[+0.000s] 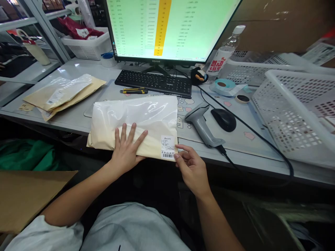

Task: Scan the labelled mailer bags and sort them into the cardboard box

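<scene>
A pale yellow garment in a clear plastic bag (136,111) lies at the desk's front edge, its lower side jutting out over the edge. On its lower right corner is a white barcode label (167,147). My left hand (127,146) rests flat on the bag with fingers spread; its thumb reaches toward the lower edge. My right hand (191,165) pinches the bag's right corner beside the label between thumb and forefinger. To the right of the bag lies a grey barcode scanner (202,125), with its cable hanging over the desk edge.
Two more bagged packets (62,92) lie at the left. A black keyboard (154,82), a yellow utility knife (134,91) and a monitor (167,31) are behind the bag. A mouse (223,119), tape roll (223,84), bottle (222,57) and white basket (290,108) occupy the right.
</scene>
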The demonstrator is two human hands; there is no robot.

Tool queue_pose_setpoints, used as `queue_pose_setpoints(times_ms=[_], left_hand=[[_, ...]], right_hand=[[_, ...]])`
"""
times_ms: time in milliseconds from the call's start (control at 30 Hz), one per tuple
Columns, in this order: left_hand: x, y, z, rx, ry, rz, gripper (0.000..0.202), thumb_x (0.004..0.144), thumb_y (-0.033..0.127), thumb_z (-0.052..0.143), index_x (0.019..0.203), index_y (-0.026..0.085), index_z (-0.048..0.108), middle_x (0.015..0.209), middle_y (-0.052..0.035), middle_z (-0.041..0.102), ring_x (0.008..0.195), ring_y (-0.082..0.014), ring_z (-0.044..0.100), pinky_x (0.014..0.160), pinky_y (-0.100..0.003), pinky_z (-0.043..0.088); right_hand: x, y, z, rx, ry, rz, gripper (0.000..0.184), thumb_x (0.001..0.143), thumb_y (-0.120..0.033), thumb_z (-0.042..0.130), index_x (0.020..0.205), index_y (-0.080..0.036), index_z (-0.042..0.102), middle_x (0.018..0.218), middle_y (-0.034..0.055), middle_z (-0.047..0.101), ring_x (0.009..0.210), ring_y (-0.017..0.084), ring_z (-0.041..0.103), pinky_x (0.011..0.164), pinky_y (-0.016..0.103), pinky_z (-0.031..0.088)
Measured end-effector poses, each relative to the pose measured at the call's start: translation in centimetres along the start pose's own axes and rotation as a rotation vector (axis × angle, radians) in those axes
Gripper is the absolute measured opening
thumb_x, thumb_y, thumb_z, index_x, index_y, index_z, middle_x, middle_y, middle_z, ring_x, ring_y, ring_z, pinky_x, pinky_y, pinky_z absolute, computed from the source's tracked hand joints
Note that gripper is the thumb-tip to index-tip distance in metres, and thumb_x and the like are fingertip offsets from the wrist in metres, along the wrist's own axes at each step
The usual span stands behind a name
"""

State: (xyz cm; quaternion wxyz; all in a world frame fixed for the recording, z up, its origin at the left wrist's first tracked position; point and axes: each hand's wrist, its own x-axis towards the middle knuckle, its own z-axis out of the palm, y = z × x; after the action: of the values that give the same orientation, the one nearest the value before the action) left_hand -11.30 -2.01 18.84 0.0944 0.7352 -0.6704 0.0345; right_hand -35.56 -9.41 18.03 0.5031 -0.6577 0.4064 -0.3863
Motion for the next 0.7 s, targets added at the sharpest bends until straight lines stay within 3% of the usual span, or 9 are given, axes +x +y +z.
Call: queue_pose_setpoints(times_ms=[100, 200, 300, 400, 467, 500, 567, 700], left_hand=[[0.1, 0.1, 0.0, 0.005, 0.002, -0.028, 0.103, 0.082, 0.067, 0.079, 0.166, 0.034, 0.032, 0.176, -0.0163, 0.011, 0.159, -0.0537, 0.003, 0.125, -0.075, 0.002], [0.3, 0.1, 0.1, 0.01, 0.01, -0.063, 0.101, 0.083, 0.069, 0.077, 0.167, 0.033, 0.031, 0.176, -0.0174, 0.01, 0.158, -0.0547, 0.002, 0.124, -0.075, 0.002], [0.5, 0.0, 0.2, 0.014, 0.014, -0.084, 0.101, 0.084, 0.07, 0.075, 0.167, 0.033, 0.03, 0.176, -0.0181, 0.008, 0.158, -0.0552, 0.001, 0.124, -0.076, 0.002], [0.7, 0.0, 0.3, 0.01, 0.017, -0.086, 0.101, 0.084, 0.07, 0.074, 0.167, 0.033, 0.029, 0.176, -0.018, 0.008, 0.158, -0.0548, -0.001, 0.124, -0.076, 0.001], [0.7, 0.1, 0.3, 0.003, 0.015, -0.088, 0.101, 0.084, 0.07, 0.075, 0.167, 0.033, 0.03, 0.176, -0.0182, 0.008, 0.158, -0.0544, -0.001, 0.124, -0.076, 0.0], [0.7, 0.1, 0.4, 0.0, 0.014, -0.09, 0.102, 0.084, 0.069, 0.075, 0.167, 0.033, 0.03, 0.176, -0.0183, 0.009, 0.158, -0.0543, -0.001, 0.124, -0.076, 0.0], [0.7, 0.1, 0.4, -0.001, 0.015, -0.091, 0.102, 0.083, 0.068, 0.077, 0.167, 0.033, 0.03, 0.176, -0.0183, 0.009, 0.158, -0.054, 0.0, 0.124, -0.076, 0.0], [0.6, 0.0, 0.5, 0.005, 0.024, -0.084, 0.103, 0.082, 0.066, 0.079, 0.167, 0.034, 0.03, 0.176, -0.0176, 0.011, 0.159, -0.0539, 0.002, 0.125, -0.075, 0.001]], right_hand=[[0.3, -0.5, -0.4, -0.126, -0.008, -0.042, 0.035, 0.098, -0.045, 0.063, 0.123, -0.021, 0.066, 0.078, 0.0001, 0.065, 0.064, 0.014, 0.057, 0.059, 0.027, 0.048], [1.5, -2.3, -2.6, -0.342, 0.078, -0.151, 0.034, 0.097, -0.044, 0.064, 0.123, -0.022, 0.068, 0.079, 0.0001, 0.067, 0.066, 0.016, 0.061, 0.061, 0.028, 0.051], [4.4, -4.4, -6.8, -0.56, 0.33, -0.318, 0.033, 0.093, -0.044, 0.066, 0.119, -0.024, 0.071, 0.081, 0.0012, 0.068, 0.068, 0.017, 0.063, 0.064, 0.031, 0.053], [9.0, -4.6, -11.9, -0.759, 0.535, -0.469, 0.036, 0.09, -0.044, 0.063, 0.113, -0.02, 0.073, 0.085, 0.0055, 0.07, 0.068, 0.02, 0.064, 0.067, 0.037, 0.055], [12.2, -3.3, -14.8, -0.871, 0.48, -0.521, 0.041, 0.089, -0.045, 0.059, 0.116, -0.018, 0.072, 0.1, 0.0126, 0.071, 0.082, 0.027, 0.067, 0.079, 0.047, 0.058], [13.6, -2.3, -16.0, -0.93, 0.383, -0.516, 0.044, 0.093, -0.046, 0.055, 0.125, -0.018, 0.068, 0.116, 0.0163, 0.069, 0.103, 0.033, 0.066, 0.093, 0.052, 0.055], [15.8, -0.2, -17.5, -0.992, 0.291, -0.518, 0.048, 0.095, -0.049, 0.051, 0.129, -0.018, 0.065, 0.129, 0.0203, 0.064, 0.127, 0.039, 0.057, 0.112, 0.059, 0.044], [17.8, 3.4, -18.3, -1.007, 0.242, -0.449, 0.059, 0.093, -0.054, 0.051, 0.134, -0.012, 0.063, 0.141, 0.0247, 0.055, 0.137, 0.039, 0.049, 0.119, 0.056, 0.038]])
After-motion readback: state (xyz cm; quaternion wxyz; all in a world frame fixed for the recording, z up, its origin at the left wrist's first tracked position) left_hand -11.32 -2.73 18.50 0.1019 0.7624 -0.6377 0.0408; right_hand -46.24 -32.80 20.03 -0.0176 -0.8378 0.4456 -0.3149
